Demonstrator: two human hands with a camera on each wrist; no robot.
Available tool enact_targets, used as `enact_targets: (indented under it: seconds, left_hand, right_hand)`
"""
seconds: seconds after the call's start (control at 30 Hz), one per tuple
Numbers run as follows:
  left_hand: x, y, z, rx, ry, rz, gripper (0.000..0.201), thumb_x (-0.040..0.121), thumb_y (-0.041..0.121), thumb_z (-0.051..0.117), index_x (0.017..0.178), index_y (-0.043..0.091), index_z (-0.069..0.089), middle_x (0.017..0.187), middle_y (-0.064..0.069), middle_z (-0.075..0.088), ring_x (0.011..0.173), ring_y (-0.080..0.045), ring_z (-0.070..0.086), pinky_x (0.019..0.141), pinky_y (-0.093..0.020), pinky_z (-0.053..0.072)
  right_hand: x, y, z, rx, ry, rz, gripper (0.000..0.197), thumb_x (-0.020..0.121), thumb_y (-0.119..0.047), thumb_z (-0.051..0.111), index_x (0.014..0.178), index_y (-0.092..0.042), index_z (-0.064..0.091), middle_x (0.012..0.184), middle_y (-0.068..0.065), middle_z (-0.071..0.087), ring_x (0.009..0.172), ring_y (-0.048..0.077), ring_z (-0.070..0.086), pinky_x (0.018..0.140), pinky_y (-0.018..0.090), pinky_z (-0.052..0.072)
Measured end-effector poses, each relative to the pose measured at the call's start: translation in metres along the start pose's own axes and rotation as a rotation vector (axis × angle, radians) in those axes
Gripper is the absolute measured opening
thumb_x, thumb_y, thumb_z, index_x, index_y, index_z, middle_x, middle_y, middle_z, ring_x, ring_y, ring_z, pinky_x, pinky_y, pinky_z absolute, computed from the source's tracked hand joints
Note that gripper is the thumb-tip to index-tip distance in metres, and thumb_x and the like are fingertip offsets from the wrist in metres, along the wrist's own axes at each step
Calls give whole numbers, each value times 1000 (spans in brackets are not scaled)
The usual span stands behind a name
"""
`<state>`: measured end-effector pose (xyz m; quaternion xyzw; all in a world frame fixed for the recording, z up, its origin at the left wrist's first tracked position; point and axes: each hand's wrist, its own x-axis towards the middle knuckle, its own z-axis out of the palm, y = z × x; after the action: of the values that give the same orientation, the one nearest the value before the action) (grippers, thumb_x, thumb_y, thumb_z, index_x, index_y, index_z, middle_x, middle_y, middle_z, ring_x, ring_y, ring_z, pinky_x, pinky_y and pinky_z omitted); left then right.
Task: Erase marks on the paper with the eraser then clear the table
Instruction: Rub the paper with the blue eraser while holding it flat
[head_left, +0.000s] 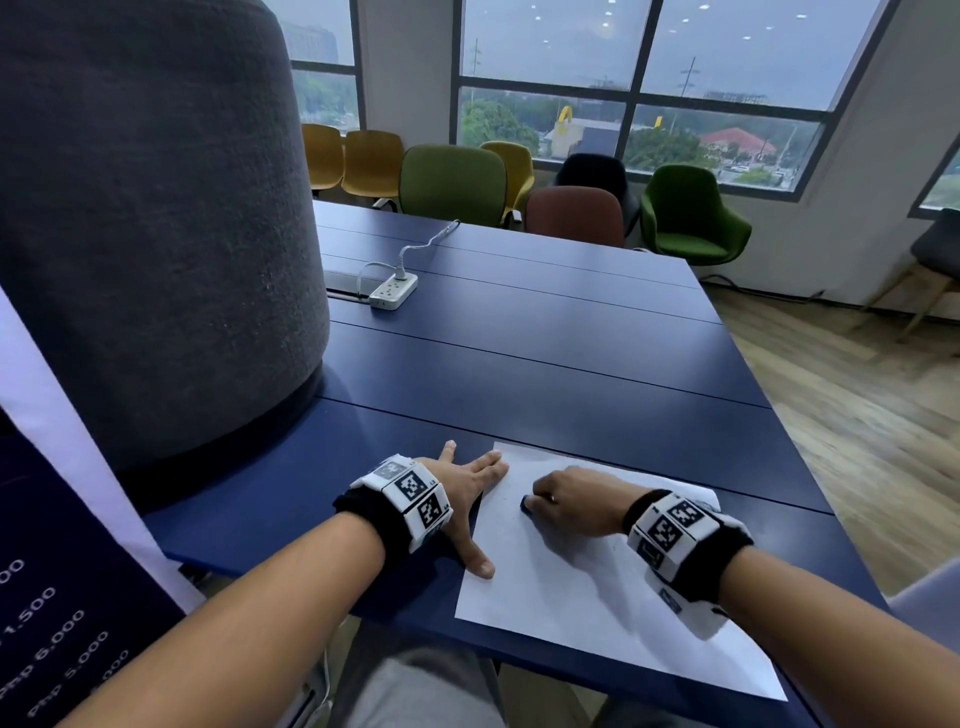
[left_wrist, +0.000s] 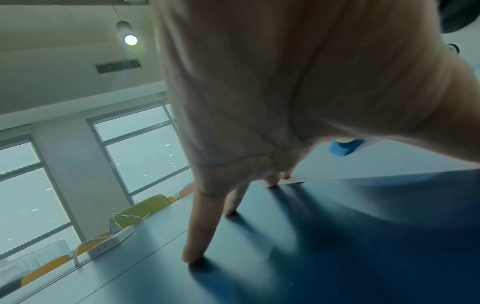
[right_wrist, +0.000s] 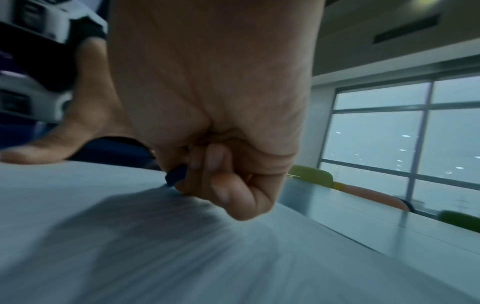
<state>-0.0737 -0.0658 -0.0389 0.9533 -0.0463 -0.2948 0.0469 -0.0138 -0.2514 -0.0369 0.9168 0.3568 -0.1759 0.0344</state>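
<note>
A white sheet of paper (head_left: 582, 587) lies on the dark blue table (head_left: 519, 364) near its front edge. My left hand (head_left: 467, 493) lies flat with spread fingers, pressing the paper's left edge, thumb on the sheet. My right hand (head_left: 566, 501) grips a small blue eraser (head_left: 525, 505) whose tip touches the paper's upper middle. In the left wrist view the eraser (left_wrist: 345, 148) shows past the straight fingers (left_wrist: 197, 236). In the right wrist view the curled fingers (right_wrist: 228, 185) hold the eraser (right_wrist: 176, 175) down on the blurred paper (right_wrist: 130, 246). No marks are visible on the sheet.
A tall grey felt-covered cylinder (head_left: 150, 234) stands on the table at the left. A white power strip (head_left: 394, 291) with a cable lies further back. Several chairs (head_left: 571, 213) stand past the table's far edge. Wooden floor (head_left: 857, 415) lies right of the table.
</note>
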Motion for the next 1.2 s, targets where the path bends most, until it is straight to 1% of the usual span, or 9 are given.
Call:
enact_targets:
  seconds: [0.1,0.17,0.27,0.4,0.6,0.73,0.87,1.03,1.2]
  left_hand:
    - [0,1,0,-10,-8,7,132,61,69,79,153,43,-11,159,25,-19,146,-38,-20,116,-62,12]
    - [1,0,0,-19,-9,6,132,60,69,80,153,45,-10,159,25,-19,146,-39,-22,117,-63,10]
    - [0,0,-1,-19,-12,2,132,60,68,80,153,45,-11,159,25,-19,146,-38,-22,117,-61,10]
    - [-3,4,-2,1,-12,-10,131,62,67,80,153,45,-11,159,24,-19,147,-36,-20,116,-61,12]
    - [-5,5,-4,-3,-18,-15,130,63,66,80,153,44,-11,159,23,-20,147,-36,-21,117,-60,11]
    - [-5,5,-3,-2,-13,-11,130,62,66,80,153,44,-10,160,23,-19,147,-36,-21,117,-60,11]
    - [-4,6,-4,6,-22,-21,131,63,66,80,153,43,-12,160,23,-20,146,-37,-22,116,-60,11]
    - [-3,6,-4,1,-21,-15,131,63,66,80,154,43,-11,160,23,-19,146,-38,-22,116,-61,10]
    - [-5,8,-6,23,-44,-13,126,66,65,79,152,48,-12,161,18,-21,145,-44,-22,114,-65,9]
  right_hand:
    - [2,6,-8,14,58,111,40,99,-41,33,104,-14,62,121,13,62,109,33,57,81,34,39]
    - [1,4,-3,15,70,67,41,100,-40,33,102,-12,62,118,14,63,107,33,57,78,33,38]
    - [-6,-4,4,9,2,-34,42,100,-42,32,99,-11,61,112,15,65,100,32,58,74,32,36]
    - [-3,5,-3,6,68,49,42,100,-42,32,98,-13,62,115,12,65,104,31,58,76,32,39]
    - [-10,-4,3,-18,-6,-46,41,100,-44,34,98,-14,61,112,14,65,101,32,58,73,31,34]
    - [-4,-1,-1,-12,101,49,41,100,-40,33,100,-13,63,117,13,64,106,31,58,74,31,36]
    - [-14,-8,6,-39,2,-36,41,100,-42,33,100,-13,62,111,13,65,98,32,59,71,32,35]
    - [-10,-2,-1,-11,40,32,40,99,-42,34,97,-14,62,116,13,64,104,32,58,75,32,38]
    - [-20,-6,2,-32,-56,-51,41,100,-44,33,99,-14,61,111,14,65,99,32,58,73,32,36]
